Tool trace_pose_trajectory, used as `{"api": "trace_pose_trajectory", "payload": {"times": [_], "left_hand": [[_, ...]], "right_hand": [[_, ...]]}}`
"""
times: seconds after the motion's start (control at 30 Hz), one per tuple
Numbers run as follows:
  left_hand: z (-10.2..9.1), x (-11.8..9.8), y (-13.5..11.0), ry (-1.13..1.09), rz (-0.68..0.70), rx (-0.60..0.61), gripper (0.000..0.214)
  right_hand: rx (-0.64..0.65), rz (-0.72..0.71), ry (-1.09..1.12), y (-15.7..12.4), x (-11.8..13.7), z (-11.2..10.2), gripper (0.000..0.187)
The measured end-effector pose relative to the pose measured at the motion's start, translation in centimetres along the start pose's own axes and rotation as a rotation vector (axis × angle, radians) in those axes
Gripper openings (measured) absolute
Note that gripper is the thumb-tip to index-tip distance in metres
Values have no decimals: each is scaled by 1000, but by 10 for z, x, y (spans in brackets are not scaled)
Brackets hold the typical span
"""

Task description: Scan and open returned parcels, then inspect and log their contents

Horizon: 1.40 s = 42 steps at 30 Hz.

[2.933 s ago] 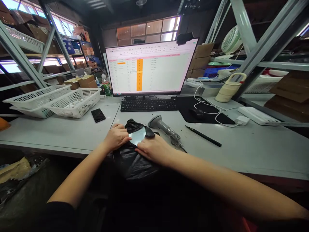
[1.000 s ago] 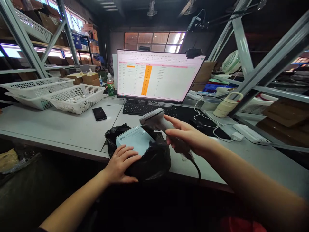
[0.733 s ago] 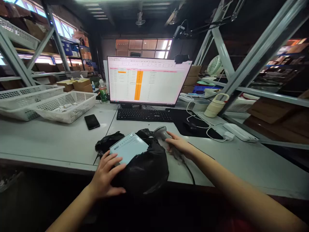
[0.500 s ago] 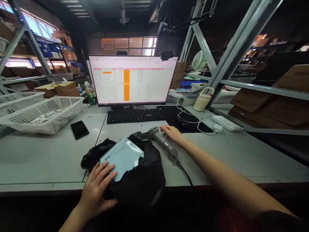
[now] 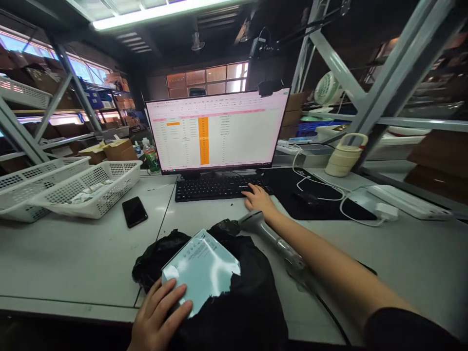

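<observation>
My left hand lies open, fingers spread flat on the pale packet atop the black bag at the grey counter's near edge. My right hand, open and gripping nothing, touches the keyboard's right end below the lit monitor. White baskets and a phone sit to the left; steel shelving frames the dim room.
</observation>
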<state>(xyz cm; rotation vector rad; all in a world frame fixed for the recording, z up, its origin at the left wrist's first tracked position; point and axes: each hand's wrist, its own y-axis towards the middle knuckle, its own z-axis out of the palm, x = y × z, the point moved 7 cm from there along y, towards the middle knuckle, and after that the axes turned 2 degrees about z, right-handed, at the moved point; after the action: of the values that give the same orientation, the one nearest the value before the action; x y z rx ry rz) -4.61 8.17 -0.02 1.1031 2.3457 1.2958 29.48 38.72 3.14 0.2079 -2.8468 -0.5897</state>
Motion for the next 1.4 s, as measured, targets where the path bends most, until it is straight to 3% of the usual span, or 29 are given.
{"api": "trace_pose_trajectory", "payload": {"times": [0.13,0.23,0.33,0.43,0.5,0.57,0.63,0.7,0.8,0.87,0.93,1.0,1.1,1.17,1.3,1.4], "left_hand": [[-3,0,0,-2,-8,-36,51],[-5,0,4,-33,-32,-17,60],[-5,1,9,-49,-63,21,59],[-5,1,13,-29,-84,90,63],[-5,0,16,-32,-95,139,68],[-5,3,19,-43,-156,175,76],[-5,11,21,-48,-313,211,89],[-3,19,20,-71,-501,268,103],[2,24,17,-162,-661,366,113],[3,28,15,-283,-716,415,114],[5,35,16,-563,-773,419,110],[9,43,19,-961,-874,361,98],[22,55,23,-1317,-1159,215,80],[30,59,26,-1258,-1287,111,76],[33,53,35,-1139,-1273,-123,69],[26,59,29,-1224,-1323,-413,61]], "right_hand": [[-40,-6,67,-1,-3,-1,43],[-114,15,149,1,-4,-17,46],[-236,38,232,-2,9,-58,50],[-266,-87,345,-30,59,-112,48],[0,-408,495,-68,121,-134,48],[346,-728,447,-126,177,-143,61],[497,-889,333,-177,204,-149,81],[440,-890,214,-208,206,-151,87],[224,-792,95,-234,188,-143,61],[31,-767,90,-251,176,-135,40],[-211,-741,161,-269,167,-129,33],[-396,-692,275,-286,160,-120,34],[-487,-638,395,-306,162,-102,36],[-491,-649,402,-316,169,-97,35],[-429,-728,412,-318,178,-108,29],[-368,-674,420,-299,166,-121,18]]}}
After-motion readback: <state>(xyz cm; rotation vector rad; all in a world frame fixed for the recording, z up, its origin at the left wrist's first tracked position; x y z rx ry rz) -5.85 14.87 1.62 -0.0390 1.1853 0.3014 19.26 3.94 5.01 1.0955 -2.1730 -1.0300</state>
